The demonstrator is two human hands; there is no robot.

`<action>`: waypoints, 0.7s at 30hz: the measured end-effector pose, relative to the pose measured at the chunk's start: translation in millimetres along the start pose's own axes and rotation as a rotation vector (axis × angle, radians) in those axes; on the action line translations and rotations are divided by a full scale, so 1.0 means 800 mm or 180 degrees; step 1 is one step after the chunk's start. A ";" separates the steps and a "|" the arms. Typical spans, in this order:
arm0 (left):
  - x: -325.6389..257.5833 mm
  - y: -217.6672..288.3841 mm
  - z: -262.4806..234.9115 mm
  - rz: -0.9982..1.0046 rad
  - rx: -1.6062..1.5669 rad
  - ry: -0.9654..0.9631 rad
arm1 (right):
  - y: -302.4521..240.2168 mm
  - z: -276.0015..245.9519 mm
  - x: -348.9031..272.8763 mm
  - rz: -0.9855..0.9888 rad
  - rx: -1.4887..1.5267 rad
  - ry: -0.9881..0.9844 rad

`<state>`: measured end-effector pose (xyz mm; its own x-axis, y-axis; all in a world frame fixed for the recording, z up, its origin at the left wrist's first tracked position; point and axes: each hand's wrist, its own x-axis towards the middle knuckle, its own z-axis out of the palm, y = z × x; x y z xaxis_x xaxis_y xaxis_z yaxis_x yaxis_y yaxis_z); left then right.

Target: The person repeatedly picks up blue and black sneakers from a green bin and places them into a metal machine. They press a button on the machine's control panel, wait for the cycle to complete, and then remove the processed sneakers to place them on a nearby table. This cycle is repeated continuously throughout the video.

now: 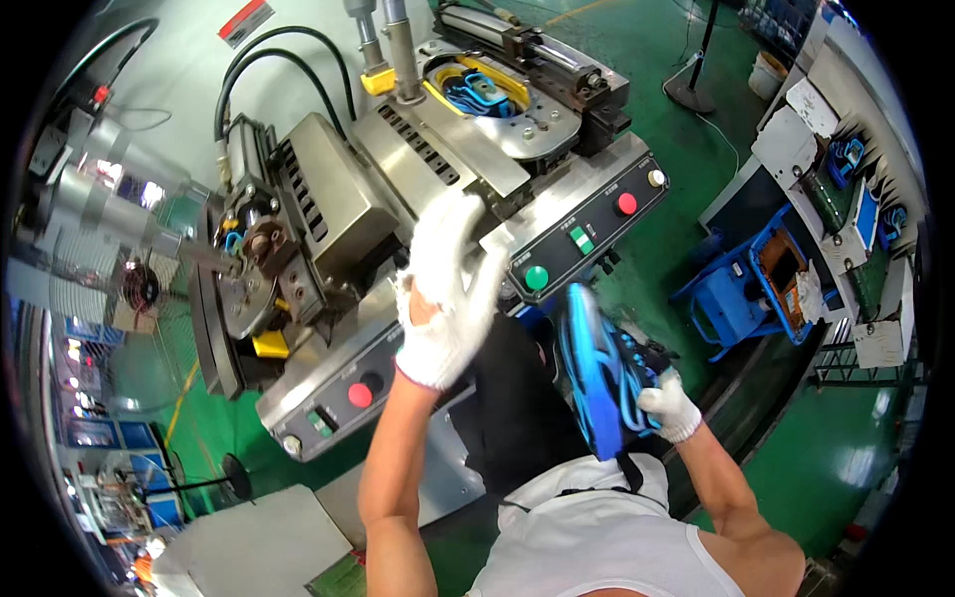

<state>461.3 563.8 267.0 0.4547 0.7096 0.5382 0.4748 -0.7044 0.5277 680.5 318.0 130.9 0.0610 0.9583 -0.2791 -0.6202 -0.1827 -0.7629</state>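
White gloves cover both hands. My left hand is raised over the front of a steel machine, fingers spread and holding nothing; a torn patch bares skin near the thumb side. My right hand grips a blue and black shoe, its blue sole turned toward my body. The shoe is slightly blurred, and my fingertips are hidden behind it. A second blue shoe sits inside a yellow-lined holder in the machine's right station. Between my hands lies a control panel with a green button and a red button.
A second red button is on the machine's left panel. At right stand a blue cart and a conveyor rack carrying more blue shoes. A stand base and a pale bucket are on the green floor.
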 end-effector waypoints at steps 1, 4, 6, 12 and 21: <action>0.035 -0.027 0.022 -0.0248 -0.0150 -0.0042 | 0.008 -0.026 -0.007 -0.0081 0.0322 0.0129; 0.144 -0.107 0.088 -0.0507 -0.0042 -0.0059 | 0.023 -0.051 0.000 -0.0230 0.0630 0.1027; 0.212 -0.169 0.130 -0.0982 -0.0014 -0.0060 | 0.039 -0.088 0.011 -0.0005 0.0410 0.1333; 0.338 -0.279 0.251 -0.1248 0.0565 -0.0028 | 0.053 -0.139 0.021 0.0274 0.0741 0.1831; 0.353 -0.299 0.266 -0.0648 0.0027 0.0900 | 0.048 -0.122 0.016 -0.0141 0.1016 0.2085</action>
<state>636.4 936.5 153.0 0.1237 0.8023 0.5839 0.5410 -0.5478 0.6381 734.0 302.0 41.2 0.4848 0.6172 -0.6198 -0.7980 0.0220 -0.6023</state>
